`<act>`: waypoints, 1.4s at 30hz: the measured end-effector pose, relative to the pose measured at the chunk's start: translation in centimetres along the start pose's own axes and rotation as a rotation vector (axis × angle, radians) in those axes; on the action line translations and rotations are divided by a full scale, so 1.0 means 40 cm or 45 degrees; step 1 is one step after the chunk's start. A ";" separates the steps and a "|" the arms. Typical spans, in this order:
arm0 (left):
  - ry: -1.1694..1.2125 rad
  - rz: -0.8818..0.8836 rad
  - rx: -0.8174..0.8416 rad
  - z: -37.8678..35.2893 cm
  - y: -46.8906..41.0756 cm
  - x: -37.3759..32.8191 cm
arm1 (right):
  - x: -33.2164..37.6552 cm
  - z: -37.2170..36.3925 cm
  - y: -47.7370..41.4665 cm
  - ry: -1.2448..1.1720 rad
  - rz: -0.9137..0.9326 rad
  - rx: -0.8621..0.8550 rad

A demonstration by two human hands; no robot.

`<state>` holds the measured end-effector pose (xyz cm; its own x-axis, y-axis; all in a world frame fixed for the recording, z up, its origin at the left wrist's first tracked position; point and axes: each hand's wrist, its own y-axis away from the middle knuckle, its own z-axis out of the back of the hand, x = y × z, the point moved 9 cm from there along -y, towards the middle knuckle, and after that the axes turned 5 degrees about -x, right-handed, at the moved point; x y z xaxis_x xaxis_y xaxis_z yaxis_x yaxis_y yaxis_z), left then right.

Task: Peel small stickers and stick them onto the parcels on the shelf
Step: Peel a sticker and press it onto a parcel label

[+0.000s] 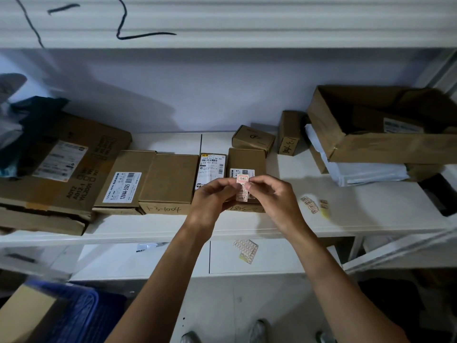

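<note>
- Sticker strip (241, 191) is pinched between left hand (213, 197) and right hand (273, 194), long axis upright, above the shelf (158, 226).
- Top sticker (242, 178) is nipped by right fingertips.
- Nearest parcel (246, 160) lies directly behind the strip, roughly equidistant from both hands.

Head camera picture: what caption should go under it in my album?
Two hands, left and right, peel a sticker strip above parcels on a white shelf.
</note>
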<state>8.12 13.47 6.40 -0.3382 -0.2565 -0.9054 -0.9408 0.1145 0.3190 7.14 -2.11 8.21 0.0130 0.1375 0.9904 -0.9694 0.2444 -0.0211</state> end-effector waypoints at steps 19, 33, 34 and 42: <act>-0.151 -0.077 -0.092 -0.001 0.008 -0.014 | 0.058 0.021 0.020 0.475 0.370 -0.091; -0.322 -0.245 -0.050 -0.002 0.016 -0.043 | 0.104 -0.003 0.044 0.764 0.688 -0.069; -0.366 -0.269 -0.038 -0.003 0.016 -0.046 | 0.104 -0.003 0.044 0.771 0.689 -0.071; -0.601 -0.400 0.027 -0.017 0.021 -0.062 | 0.108 -0.010 0.044 0.826 0.685 -0.064</act>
<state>8.16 13.55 9.10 0.0088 0.1748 -0.9846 -0.9924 0.1222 0.0128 5.60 -0.72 12.38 -0.2941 0.7677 0.5693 -0.8720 0.0282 -0.4887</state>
